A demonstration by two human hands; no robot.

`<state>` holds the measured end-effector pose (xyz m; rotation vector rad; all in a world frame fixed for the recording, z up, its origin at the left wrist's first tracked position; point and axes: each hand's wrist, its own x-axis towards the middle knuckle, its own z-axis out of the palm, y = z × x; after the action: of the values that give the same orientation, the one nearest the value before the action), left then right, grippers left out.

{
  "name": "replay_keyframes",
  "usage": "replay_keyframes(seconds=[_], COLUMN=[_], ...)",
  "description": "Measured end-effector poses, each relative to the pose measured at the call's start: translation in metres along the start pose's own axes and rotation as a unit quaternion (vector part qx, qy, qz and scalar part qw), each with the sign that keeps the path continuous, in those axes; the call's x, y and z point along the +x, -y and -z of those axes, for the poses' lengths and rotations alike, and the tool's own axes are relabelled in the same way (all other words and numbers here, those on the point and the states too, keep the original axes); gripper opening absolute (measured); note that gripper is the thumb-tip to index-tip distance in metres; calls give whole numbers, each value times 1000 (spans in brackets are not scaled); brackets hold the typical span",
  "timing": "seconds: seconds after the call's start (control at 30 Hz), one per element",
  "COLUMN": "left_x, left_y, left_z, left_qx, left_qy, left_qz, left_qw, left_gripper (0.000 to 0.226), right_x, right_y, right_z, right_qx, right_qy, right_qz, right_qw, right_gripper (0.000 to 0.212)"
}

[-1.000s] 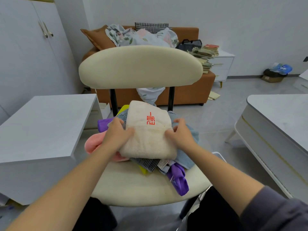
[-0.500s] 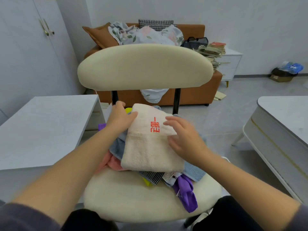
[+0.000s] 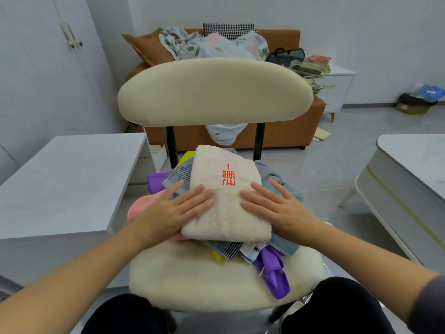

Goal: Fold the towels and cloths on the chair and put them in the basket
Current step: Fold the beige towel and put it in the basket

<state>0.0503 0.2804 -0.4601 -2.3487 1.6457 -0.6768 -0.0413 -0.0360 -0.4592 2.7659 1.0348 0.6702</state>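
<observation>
A folded cream towel [image 3: 226, 201] with red embroidered characters lies in the centre of the frame, on top of a loose heap of cloths on the padded seat of a cream chair [image 3: 192, 280]. The left hand [image 3: 173, 210] and the right hand [image 3: 277, 208] lie flat on its left and right sides, fingers straight and spread, pressing down and gripping nothing. The towel looks thick, fluffy and light. It is soft enough to sag and come unfolded if lifted by one corner, so it is probably best held from both side edges, or with a palm slid beneath it. Under it lie a pink cloth [image 3: 142, 206] at the left, a striped cloth [image 3: 226, 249] and a blue-grey towel [image 3: 284, 244] below and to the right, and a purple cloth [image 3: 272, 273] trailing toward the seat's front edge. All of them look limp and easy to drag along. The cushioned seat gives no firm surface for pressing creases. No basket can be made out for certain. A white table [image 3: 60, 177] stands at the left and another pale table [image 3: 409, 165] at the right. An orange sofa [image 3: 289, 136] piled with bedding sits behind the chair at upper centre, on a grey tiled floor.
</observation>
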Motion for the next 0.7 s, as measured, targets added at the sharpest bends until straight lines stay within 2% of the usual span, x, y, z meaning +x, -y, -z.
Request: replay_keyframes(seconds=[0.1,0.27,0.33,0.37,0.43,0.5,0.6,0.7], left_x=[9,17,21,23,29,39,57,72], left_y=[4,17,21,22,22,22,22,22], left_z=[1,20,28,32,43,49,53,60], left_qx=[-14,-121,-175,-226,-352,-437,-477,-512], left_qy=[10,-26,-39,-49,-75,-92,-122,-173], left_qz=[-34,-67,-46,-10,103,202,267,312], left_qw=[999,990,983,973,927,872,828,781], left_gripper=[65,51,50,50,43,27,8,9], right_x=[2,0,2,5,9,12,20,30], right_y=[-4,-11,-13,-14,-17,-16,-10,-10], right_z=[-4,1,8,11,15,15,18,31], right_qx=[24,95,149,187,277,357,453,575], right_qy=[-12,-19,-35,-52,-93,-107,-101,-146], right_qz=[1,-3,-30,-49,-98,-167,-252,-293], right_qw=[1000,995,988,980,951,913,849,750], right_gripper=[92,75,64,58,49,52,56,44])
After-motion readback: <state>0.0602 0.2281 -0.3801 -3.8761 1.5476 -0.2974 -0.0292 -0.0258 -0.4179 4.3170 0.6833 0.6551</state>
